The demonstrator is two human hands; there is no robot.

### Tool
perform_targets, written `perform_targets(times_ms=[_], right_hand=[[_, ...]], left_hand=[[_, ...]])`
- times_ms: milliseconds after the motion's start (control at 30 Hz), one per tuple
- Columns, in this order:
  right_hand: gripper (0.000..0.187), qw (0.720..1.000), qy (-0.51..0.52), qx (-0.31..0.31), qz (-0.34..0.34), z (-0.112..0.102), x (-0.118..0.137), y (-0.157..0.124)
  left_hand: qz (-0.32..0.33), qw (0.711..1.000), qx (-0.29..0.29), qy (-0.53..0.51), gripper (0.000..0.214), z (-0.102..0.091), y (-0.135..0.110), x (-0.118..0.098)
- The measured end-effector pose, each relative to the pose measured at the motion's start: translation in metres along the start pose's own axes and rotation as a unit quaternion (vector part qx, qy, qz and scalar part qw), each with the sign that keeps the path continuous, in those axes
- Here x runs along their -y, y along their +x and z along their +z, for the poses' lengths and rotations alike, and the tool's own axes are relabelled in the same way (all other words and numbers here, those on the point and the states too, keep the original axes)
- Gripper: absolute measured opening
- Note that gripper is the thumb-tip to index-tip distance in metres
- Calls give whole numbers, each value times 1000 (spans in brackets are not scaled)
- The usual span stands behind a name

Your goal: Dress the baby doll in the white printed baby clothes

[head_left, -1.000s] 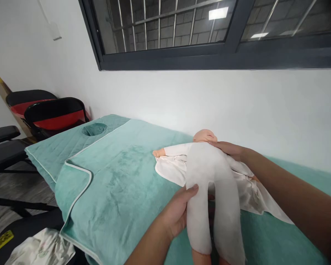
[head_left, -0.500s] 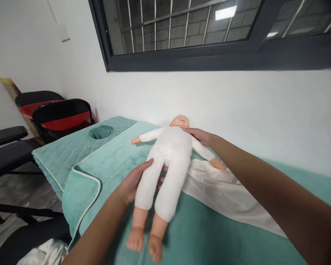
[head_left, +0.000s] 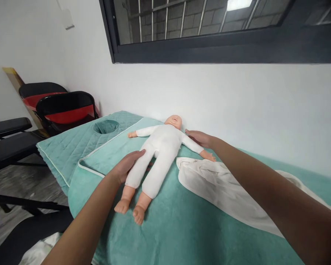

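A baby doll (head_left: 164,141) with a soft white body lies on its back on a green bed cover (head_left: 179,221), its head close to the wall and its bare feet toward me. My left hand (head_left: 128,163) is around one of its thighs, thumb on top, with fingertips showing between the legs. Beside the doll's shoulder, above its outstretched arm, is my right hand (head_left: 200,138), its fingers extended and seemingly off the doll. A rumpled white cloth garment (head_left: 209,180) lies to the doll's right, partly covered by my right forearm.
A quilted green cover with a round hole (head_left: 106,127) spreads over the bed's far left end. Black and red folding chairs (head_left: 68,106) stand beyond it. Black seats and a white cloth (head_left: 40,250) are at lower left. The wall and barred window (head_left: 198,48) bound the far side.
The doll has come down onto the cover, shifting left and away from me. My right hand has parted from its neck and shoulder; my left hand remains at its thigh. The view has shifted slightly.
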State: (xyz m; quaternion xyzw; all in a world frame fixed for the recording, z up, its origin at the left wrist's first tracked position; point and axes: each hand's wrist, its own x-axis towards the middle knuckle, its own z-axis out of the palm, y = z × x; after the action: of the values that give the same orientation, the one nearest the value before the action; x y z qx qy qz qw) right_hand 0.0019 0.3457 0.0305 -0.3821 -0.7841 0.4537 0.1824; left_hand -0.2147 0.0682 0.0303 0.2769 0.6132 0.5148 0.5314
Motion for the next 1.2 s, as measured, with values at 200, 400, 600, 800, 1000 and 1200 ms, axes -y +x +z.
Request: perform_targets(times_ms=[200, 400, 600, 800, 1000, 1200], right_hand=[[65, 972, -219, -23, 86, -60, -45, -97], [46, 920, -387, -9, 62, -77, -55, -222], [38, 895, -442, 34, -38, -30, -35, -323], [27, 898, -427, 54, -90, -7, -7, -405], [45, 921, -371, -118, 18, -27, -2, -405], [16, 985, 9, -151, -81, -20, 37, -394]], left_hand=[[248, 821, -291, 423, 40, 28, -30, -1], [379, 697, -111, 598, 57, 135, -62, 25], [382, 637, 38, 668, 84, 235, -61, 71], [441, 649, 45, 619, 22, 268, -91, 73], [446, 739, -108, 494, 16, 276, -152, 55], [463, 829, -68, 306, 36, 273, -188, 53]])
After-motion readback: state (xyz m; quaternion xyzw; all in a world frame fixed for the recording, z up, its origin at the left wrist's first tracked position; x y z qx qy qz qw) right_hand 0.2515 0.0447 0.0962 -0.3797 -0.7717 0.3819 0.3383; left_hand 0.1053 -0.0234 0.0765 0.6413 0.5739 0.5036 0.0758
